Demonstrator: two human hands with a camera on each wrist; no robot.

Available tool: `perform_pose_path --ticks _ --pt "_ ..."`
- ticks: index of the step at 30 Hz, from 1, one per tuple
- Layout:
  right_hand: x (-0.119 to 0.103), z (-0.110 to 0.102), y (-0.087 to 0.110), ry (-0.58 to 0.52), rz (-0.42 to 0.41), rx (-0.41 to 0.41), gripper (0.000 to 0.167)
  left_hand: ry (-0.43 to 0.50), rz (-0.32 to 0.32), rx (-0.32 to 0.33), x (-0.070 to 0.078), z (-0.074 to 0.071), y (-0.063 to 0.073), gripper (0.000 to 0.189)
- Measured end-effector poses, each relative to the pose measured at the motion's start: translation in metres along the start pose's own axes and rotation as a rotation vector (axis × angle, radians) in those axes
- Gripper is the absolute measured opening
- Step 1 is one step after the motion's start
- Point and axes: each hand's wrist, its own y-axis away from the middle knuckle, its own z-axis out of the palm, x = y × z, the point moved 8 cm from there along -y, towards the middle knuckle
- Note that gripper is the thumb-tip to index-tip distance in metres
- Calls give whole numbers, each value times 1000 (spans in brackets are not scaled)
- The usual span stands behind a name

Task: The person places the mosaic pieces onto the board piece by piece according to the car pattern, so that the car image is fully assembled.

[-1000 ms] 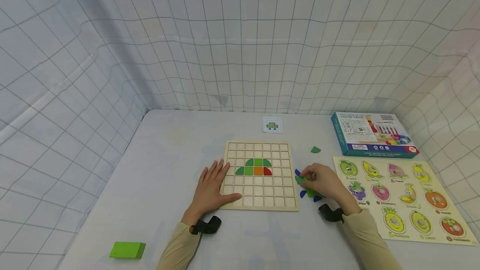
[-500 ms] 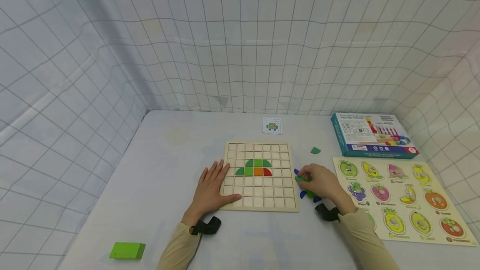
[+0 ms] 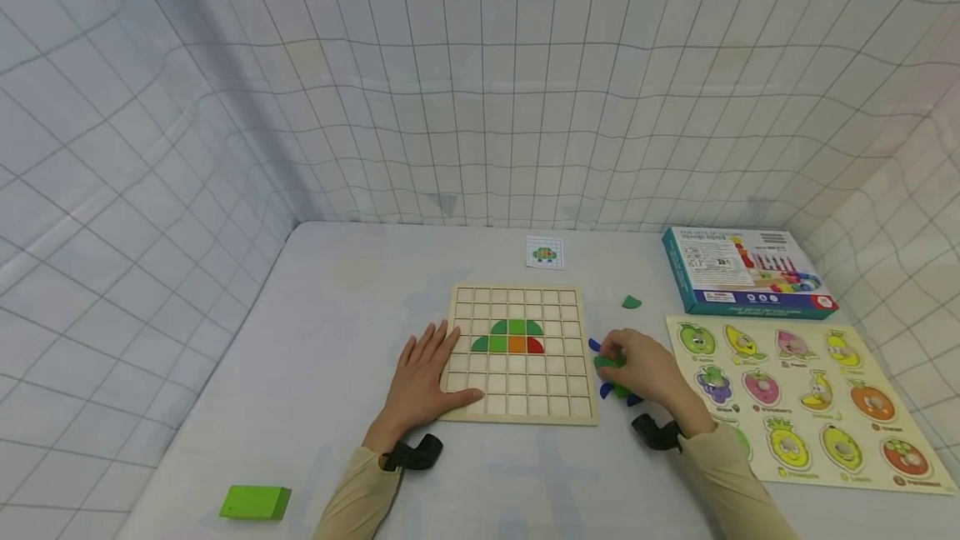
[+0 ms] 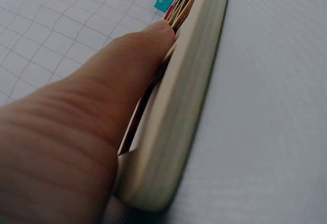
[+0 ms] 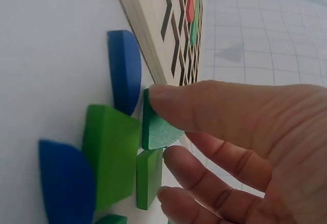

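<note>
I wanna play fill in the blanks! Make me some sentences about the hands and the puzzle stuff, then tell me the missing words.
The hand spread over the edge of the board is the person's ____ one.
The other hand pinches a ____ piece.
The orange square sits between a light green square and a ____ curved piece.
The sheet shows pictures of ____.

Missing words: left; green; red; fruit.

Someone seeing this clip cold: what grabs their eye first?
Probably the bright green, orange and red tiles near the middle of the pale grid board. Next, the right hand pinching a dark green piece beside the board's right edge, then the colourful fruit board farther right.
</note>
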Motion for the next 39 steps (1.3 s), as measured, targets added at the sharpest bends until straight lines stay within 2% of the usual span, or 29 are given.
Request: perform_pose_path --ticks 7,14,19,26,31,39 --pt "0 2 4 -39 3 10 18 -7 1 -2 0 -1 0 99" --pt "-4 3 5 -76 -39 13 17 -9 -1 -1 1 -1 0 99" --pt "-8 3 3 -123 -74 49 16 -11 1 5 0 -1 0 99" --pt "-25 1 -6 -142 -144 105 14 -23 0 7 0 -1 -1 99" --pt "-39 6 -13 -166 -181 91 11 -24 -9 -6 0 -1 -2 99" --pt "-52 14 -24 -141 -195 75 8 -18 -1 -1 0 -1 -1 99"
